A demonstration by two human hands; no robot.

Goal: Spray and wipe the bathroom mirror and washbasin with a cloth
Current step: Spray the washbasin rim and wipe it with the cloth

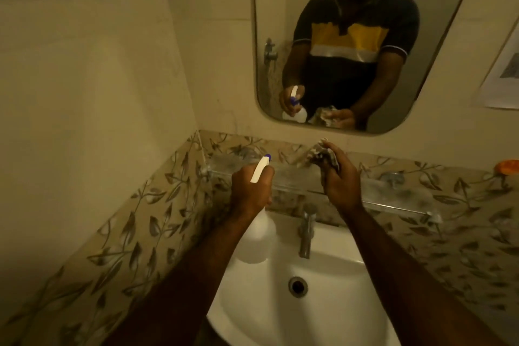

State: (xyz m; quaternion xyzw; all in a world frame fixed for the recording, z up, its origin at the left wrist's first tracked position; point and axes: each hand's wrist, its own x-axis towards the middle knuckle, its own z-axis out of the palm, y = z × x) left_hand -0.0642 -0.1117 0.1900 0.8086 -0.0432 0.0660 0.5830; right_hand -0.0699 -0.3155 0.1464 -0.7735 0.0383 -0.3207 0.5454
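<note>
My left hand (250,191) grips the neck of a white spray bottle (256,241) with a white trigger and a blue nozzle, held upright over the left rim of the white washbasin (331,314). A crumpled grey patterned cloth (323,157) is bunched in my right hand (341,185), raised just below the mirror's lower edge. The rounded mirror (280,22) hangs on the wall above and reflects a person, the bottle and the cloth.
A chrome tap (306,230) stands at the back of the basin, the drain (297,286) below it. A clear glass shelf (393,196) runs along the leaf-patterned tiles. An orange object (507,167) sits far right. A paper sheet (502,78) hangs beside the mirror.
</note>
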